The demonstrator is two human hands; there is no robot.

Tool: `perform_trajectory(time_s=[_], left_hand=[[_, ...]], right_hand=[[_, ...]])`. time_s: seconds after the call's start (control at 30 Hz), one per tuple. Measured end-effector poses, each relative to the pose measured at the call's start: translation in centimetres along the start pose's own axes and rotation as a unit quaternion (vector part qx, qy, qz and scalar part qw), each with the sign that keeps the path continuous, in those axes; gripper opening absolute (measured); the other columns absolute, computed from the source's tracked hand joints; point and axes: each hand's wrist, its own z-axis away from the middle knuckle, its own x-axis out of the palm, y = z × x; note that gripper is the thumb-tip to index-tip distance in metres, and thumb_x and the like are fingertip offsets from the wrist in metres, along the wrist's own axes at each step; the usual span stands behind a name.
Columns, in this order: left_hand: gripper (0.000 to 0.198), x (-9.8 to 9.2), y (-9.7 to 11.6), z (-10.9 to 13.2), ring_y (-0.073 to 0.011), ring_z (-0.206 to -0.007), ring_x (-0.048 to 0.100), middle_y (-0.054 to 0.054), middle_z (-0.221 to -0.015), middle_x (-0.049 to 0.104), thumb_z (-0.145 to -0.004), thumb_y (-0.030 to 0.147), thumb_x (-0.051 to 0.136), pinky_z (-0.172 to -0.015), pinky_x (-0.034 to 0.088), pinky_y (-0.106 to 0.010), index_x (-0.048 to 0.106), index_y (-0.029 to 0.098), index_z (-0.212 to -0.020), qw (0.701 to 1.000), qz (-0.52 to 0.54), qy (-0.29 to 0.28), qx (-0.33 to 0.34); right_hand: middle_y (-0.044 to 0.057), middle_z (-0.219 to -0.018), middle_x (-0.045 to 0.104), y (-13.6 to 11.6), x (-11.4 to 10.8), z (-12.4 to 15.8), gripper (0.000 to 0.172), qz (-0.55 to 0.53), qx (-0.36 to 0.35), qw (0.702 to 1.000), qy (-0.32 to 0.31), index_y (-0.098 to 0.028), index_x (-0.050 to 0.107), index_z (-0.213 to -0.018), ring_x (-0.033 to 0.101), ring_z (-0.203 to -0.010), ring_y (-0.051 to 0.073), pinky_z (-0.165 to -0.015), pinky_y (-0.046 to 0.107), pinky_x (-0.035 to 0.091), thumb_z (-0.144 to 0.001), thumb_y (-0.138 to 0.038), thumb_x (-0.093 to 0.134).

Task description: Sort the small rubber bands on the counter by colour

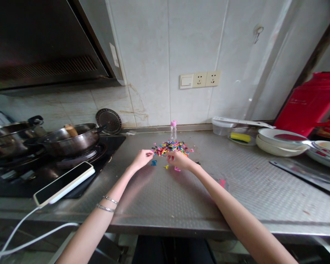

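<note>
A heap of small, many-coloured rubber bands (173,146) lies on the metal counter. At its left edge is my left hand (143,159), thumb and fingers pinched together; what they hold, if anything, is too small to make out. My right hand (179,160) reaches over the front of the heap, its fingers bent down and closed around something I cannot make out. Apart from the heap, nearer me, lie a blue bunch of bands (153,162), a yellow one (166,167) and a pink one (177,169). Just behind the heap stands a small clear bottle with a pink cap (173,131).
On the left, a pan (71,141) sits on the stove, and a phone (64,183) with a white cable lies by its edge. To the right are stacked bowls (280,146), a yellow sponge (240,137), a knife (299,174) and a red thermos (308,106).
</note>
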Motion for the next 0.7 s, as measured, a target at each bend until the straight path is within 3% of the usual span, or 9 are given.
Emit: perform_trajectory(time_s=[0.13,0.27,0.5,0.7], left_hand=[[0.022,0.9,0.8,-1.0,-0.0145,-0.066,0.059,-0.006,-0.074,0.067,-0.070,0.022,0.052,-0.065,0.044,-0.024,0.067,0.011,-0.081,0.999,-0.029,-0.021,-0.013],[0.019,2.5,2.0,-2.6,-0.0137,-0.063,0.057,-0.005,-0.071,0.067,-0.068,0.025,0.056,-0.062,0.041,-0.023,0.069,0.013,-0.075,0.994,-0.078,-0.067,0.024],[0.025,5.8,3.8,-4.2,-0.0146,-0.057,0.055,-0.005,-0.064,0.066,-0.067,0.040,0.059,-0.057,0.037,-0.023,0.068,0.017,-0.064,0.981,-0.181,-0.069,0.004],[0.017,6.9,4.5,-4.4,-0.0182,-0.069,0.058,-0.007,-0.076,0.067,-0.070,0.030,0.057,-0.061,0.039,-0.025,0.069,0.018,-0.074,0.976,-0.210,-0.054,0.003]], right_hand=[[0.004,-0.079,0.065,1.5,-2.1,0.2,0.032,0.011,0.042,0.997,0.070,-0.015,0.064,-0.100,0.055,-0.068,0.012,-0.065,0.020,0.039,-0.073,-0.015,0.045],[0.004,-0.087,0.066,3.5,-4.1,0.8,0.032,0.056,0.125,0.986,0.099,-0.020,0.062,-0.103,0.056,-0.073,0.013,-0.068,0.021,0.040,-0.075,-0.021,0.046],[0.004,-0.097,0.064,5.6,-5.2,1.8,0.030,0.142,0.211,0.964,0.078,-0.024,0.062,-0.102,0.057,-0.081,0.014,-0.070,0.021,0.041,-0.077,-0.023,0.046],[0.004,-0.098,0.065,6.3,-5.1,2.1,0.029,0.127,0.205,0.969,0.050,-0.024,0.064,-0.100,0.058,-0.088,0.016,-0.073,0.020,0.040,-0.075,-0.019,0.049]])
